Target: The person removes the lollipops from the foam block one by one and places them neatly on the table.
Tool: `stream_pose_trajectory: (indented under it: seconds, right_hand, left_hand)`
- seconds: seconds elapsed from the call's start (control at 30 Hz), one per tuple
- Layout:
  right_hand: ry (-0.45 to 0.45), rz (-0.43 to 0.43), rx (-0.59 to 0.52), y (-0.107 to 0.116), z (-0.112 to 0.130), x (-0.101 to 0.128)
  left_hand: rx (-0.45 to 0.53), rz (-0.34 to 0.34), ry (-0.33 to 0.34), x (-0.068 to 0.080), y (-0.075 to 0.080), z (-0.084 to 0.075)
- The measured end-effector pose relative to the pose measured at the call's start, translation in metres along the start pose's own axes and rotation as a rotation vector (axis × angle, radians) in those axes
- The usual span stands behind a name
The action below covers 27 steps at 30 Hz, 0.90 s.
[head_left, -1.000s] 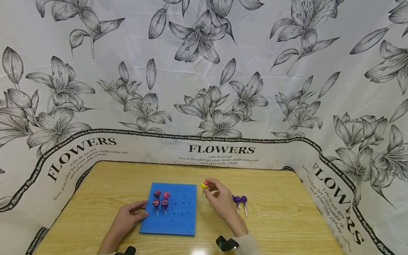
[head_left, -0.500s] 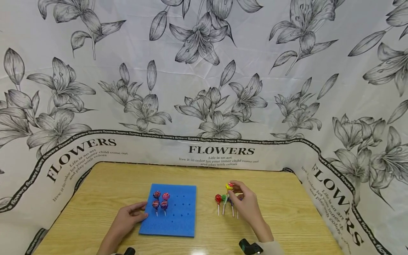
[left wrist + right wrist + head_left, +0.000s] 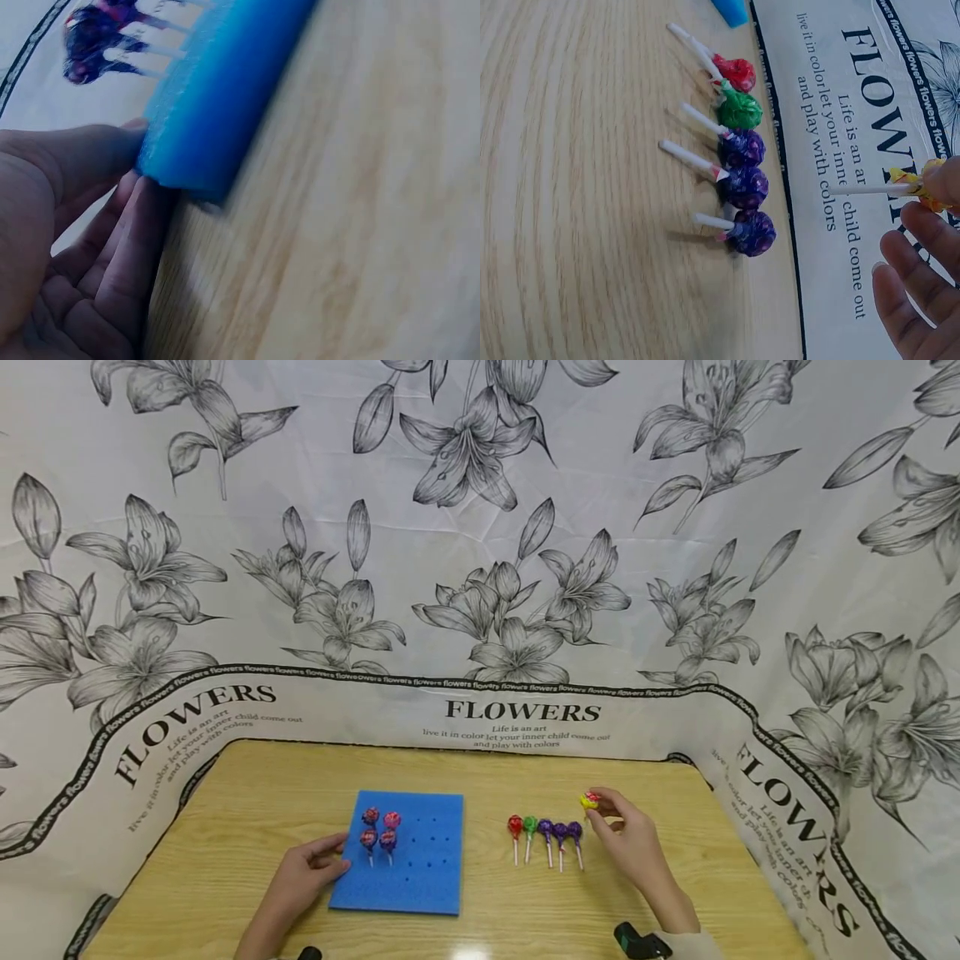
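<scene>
At the left, the left hand [image 3: 303,870] rests on the table [image 3: 225,810] with straight fingers pressed against the near left edge of the blue foam block [image 3: 420,877], gripping nothing. Four wrapped lollipops [image 3: 378,828] stand in the block's far left holes. Right of the block, five lollipops [image 3: 545,829] lie in a row: red, green, three purple. Just right of them, the right hand [image 3: 633,843] pinches a yellow lollipop [image 3: 588,800] in its fingertip grip, held above the table; its wrapper is yellow with red, its stick white.
</scene>
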State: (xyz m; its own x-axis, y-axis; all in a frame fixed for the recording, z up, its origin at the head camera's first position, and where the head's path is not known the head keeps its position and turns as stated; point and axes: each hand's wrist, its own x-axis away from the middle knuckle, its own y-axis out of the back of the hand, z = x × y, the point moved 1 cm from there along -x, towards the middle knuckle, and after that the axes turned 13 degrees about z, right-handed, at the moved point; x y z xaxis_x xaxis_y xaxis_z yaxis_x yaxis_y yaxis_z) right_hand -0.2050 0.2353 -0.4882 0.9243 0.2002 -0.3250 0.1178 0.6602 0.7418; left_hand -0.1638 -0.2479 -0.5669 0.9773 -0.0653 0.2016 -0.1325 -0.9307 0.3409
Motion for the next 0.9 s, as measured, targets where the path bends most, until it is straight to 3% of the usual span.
stream_pose_trajectory:
  seconds: [0.1, 0.3, 0.63, 0.9]
  right_hand:
    - [-0.025, 0.009, 0.008, 0.003, -0.007, 0.005]
    - [-0.122, 0.054, -0.021, 0.010, -0.018, 0.009]
    - [-0.178, 0.139, 0.004, 0.015, -0.052, 0.016]
    - [-0.226, 0.229, -0.020, 0.010, -0.062, 0.023]
  left_hand:
    - [-0.066, -0.007, -0.040, 0.001, -0.002, -0.003]
    - [-0.147, -0.030, -0.053, 0.004, -0.003, -0.008]
    - [-0.099, -0.030, -0.036, 0.005, -0.005, -0.005]
    - [-0.072, -0.008, -0.031, 0.006, -0.004, -0.004]
